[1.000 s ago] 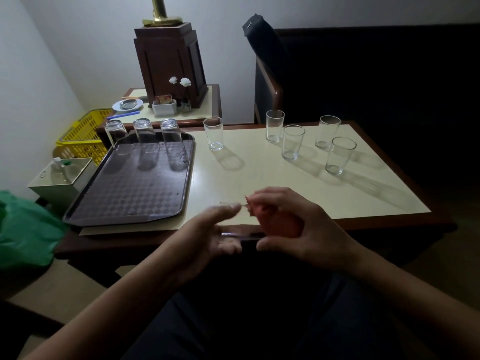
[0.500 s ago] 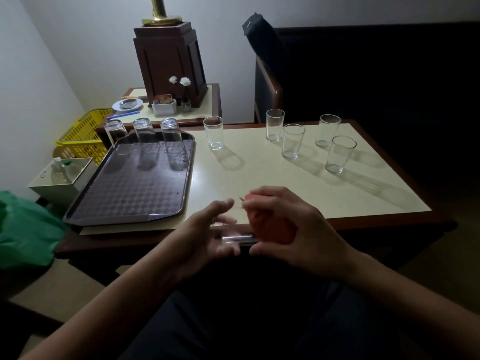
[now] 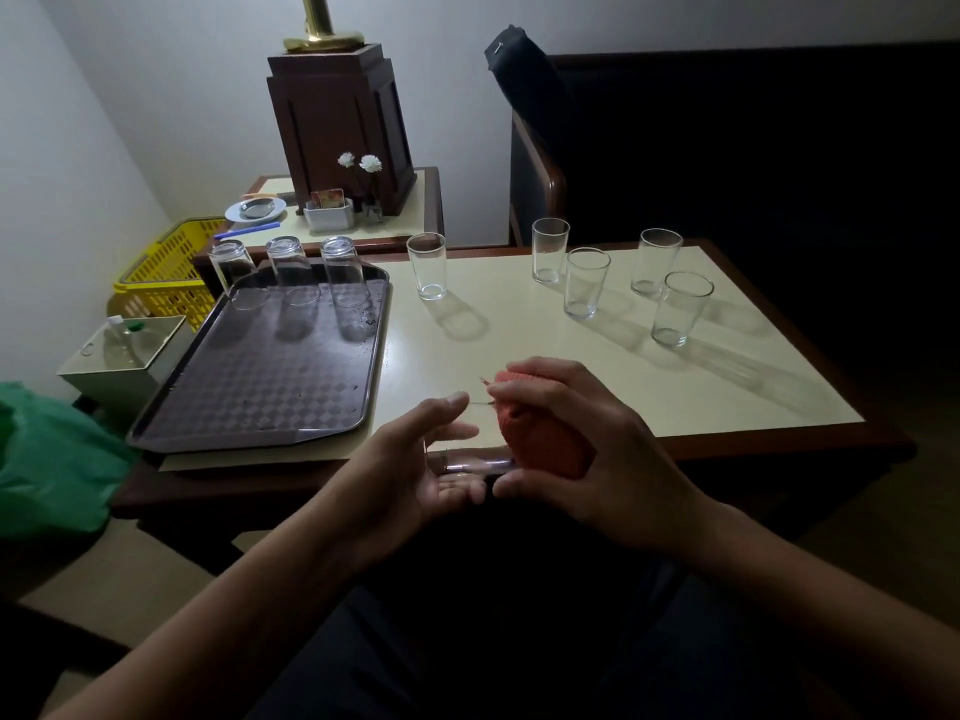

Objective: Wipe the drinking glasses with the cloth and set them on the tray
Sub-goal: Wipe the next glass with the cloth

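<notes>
A clear drinking glass lies on its side between my hands, over the table's near edge. My left hand holds its base end between thumb and fingers. My right hand grips an orange cloth bunched over the glass's open end. The dark tray sits on the left of the table with three glasses upside down along its far edge. Several upright glasses stand on the table beyond my hands, one near the tray and the others to the right.
The cream table has a dark wooden border. Behind it are a side table with a wooden lamp base and a dark chair. A yellow basket, a white box and a green bag lie left.
My right hand has shifted slightly upward with the cloth on the glass. My left thumb has moved a little. The glasses on the tray and table have not moved.
</notes>
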{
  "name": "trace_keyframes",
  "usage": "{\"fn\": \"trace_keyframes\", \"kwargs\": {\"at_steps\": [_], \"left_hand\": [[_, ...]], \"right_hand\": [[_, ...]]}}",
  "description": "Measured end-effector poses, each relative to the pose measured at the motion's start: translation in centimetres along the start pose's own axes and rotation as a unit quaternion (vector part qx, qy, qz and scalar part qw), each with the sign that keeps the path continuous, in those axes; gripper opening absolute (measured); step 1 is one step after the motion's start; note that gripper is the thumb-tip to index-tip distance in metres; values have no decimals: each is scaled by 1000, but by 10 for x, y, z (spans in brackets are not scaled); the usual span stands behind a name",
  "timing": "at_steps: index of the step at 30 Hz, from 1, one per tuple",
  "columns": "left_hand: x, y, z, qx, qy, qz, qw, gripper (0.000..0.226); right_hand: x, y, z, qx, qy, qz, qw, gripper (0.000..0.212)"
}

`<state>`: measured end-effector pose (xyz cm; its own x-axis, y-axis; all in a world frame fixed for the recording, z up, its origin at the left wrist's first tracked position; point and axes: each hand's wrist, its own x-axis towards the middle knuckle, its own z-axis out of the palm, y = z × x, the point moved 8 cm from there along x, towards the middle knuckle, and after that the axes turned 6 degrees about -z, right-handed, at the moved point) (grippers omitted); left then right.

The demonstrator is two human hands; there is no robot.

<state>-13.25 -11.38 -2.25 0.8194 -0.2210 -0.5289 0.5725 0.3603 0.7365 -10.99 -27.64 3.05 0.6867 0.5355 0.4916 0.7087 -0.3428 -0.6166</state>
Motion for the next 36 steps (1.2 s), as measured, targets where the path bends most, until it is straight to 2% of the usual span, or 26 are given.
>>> {"fn": "trace_keyframes", "kwargs": {"at_steps": [1, 2, 3, 5, 6, 7, 8, 9, 11, 13, 15, 18, 21, 24, 26, 27, 28, 30, 31, 32, 34, 35, 36], "left_hand": [[-1, -4, 2, -39, 1, -8, 999, 53], [-3, -6, 7, -73, -8, -6, 997, 52], [-4, -7, 12, -90, -24, 11, 996, 48], [-4, -5, 18, -68, -28, 75, 994, 44], [-2, -3, 15, -43, -7, 112, 993, 49], [-1, 2, 11, -17, 24, 145, 989, 54], [-1, 8, 5, -6, 54, 170, 984, 56], [0, 11, -1, -14, 70, 182, 981, 56], [1, 17, -7, -32, 60, 181, 981, 56], [-3, 20, -6, 0, 37, 169, 985, 57], [-10, 22, -3, 74, 28, 160, 984, 55], [-16, 24, 1, 127, 42, 183, 974, 58], [-10, 20, -4, 80, 97, 184, 975, 64], [-5, 20, -10, 32, 91, 150, 984, 67], [-6, 21, -9, 81, 60, 120, 988, 62], [-8, 19, -7, 101, 42, 110, 988, 60], [-8, 18, -4, 109, 22, 110, 988, 58], [-11, 19, 3, 143, -8, 148, 979, 56], [-14, 22, 7, 201, 1, 192, 961, 54], [-17, 27, 9, 285, 28, 250, 925, 56], [-24, 32, 16, 448, 98, 347, 818, 61], [-28, 33, 18, 491, 131, 371, 777, 63], [-27, 32, 16, 502, 149, 369, 767, 63]], "right_hand": [[-1, 2, 0, 18, 30, 1, 999, 66], [-3, 10, 1, 88, 66, 52, 993, 61], [-5, 18, 4, 189, 97, 120, 970, 56], [-12, 37, 21, 350, 122, 256, 893, 50], [-17, 42, 27, 392, 123, 298, 861, 48], [-19, 45, 31, 407, 121, 317, 848, 44], [-20, 43, 32, 405, 119, 316, 850, 39], [-19, 40, 31, 379, 115, 292, 870, 34], [-18, 34, 23, 286, 120, 228, 923, 34], [-14, 26, 11, 213, 125, 169, 954, 42], [-8, 25, 5, 218, 113, 151, 958, 38], [-6, 41, 8, 293, 111, 205, 927, 32], [-16, 32, 5, 141, 127, 182, 965, 34], [-9, 10, -3, -5, 102, 70, 992, 50], [-1, 13, -1, 21, 49, 45, 998, 49], [2, 19, 3, 106, 28, 83, 990, 46], [3, 26, 10, 243, 18, 149, 958, 43], [-1, 34, 29, 505, 28, 279, 816, 48], [-4, 36, 35, 567, 32, 319, 758, 51], [-7, 38, 38, 591, 42, 346, 728, 49], [-13, 42, 39, 608, 76, 388, 688, 42], [-17, 43, 41, 609, 97, 404, 675, 41], [-20, 44, 42, 604, 115, 410, 674, 42]]}}
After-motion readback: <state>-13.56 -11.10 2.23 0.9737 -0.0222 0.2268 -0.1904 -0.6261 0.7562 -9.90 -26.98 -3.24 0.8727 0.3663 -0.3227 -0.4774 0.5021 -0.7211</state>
